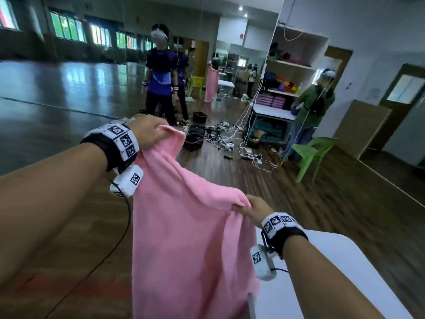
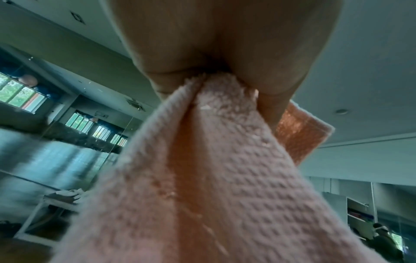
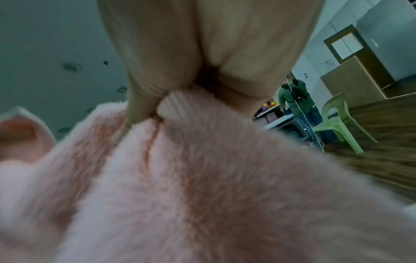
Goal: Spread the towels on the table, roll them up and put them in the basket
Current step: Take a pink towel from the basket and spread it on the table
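A pink towel (image 1: 184, 238) is held up in the air by both hands and hangs down in front of the person. One upper corner is pinched by the right hand (image 1: 253, 209), low and close; its fingers (image 3: 155, 71) are curled tightly on a bunched fold of cloth, as is seen in the right wrist view. The other upper corner is gripped by the left hand (image 1: 147, 132), which is raised higher and stretched farther forward. In the left wrist view the cloth is seen squeezed between thumb and fingers (image 2: 265, 71), with a small flap standing out behind them. Between the two hands the top edge sags, and the towel is not spread flat.

The lower part of the towel hangs at the edge of a white tabletop (image 1: 340, 268) at the lower right; whether it is touched by the cloth cannot be told. A wrist band with printed markers is worn on each arm.

Farther away a dark wooden floor (image 1: 69, 111) is seen, with many cables (image 1: 232, 139) lying on it. A green chair (image 1: 312, 153) stands at the right, near a person in a green top (image 1: 315, 104) at another table. At the far end a person in a purple shirt (image 1: 159, 77) is standing, and shelves (image 1: 292, 74) with coloured things are set against the wall.
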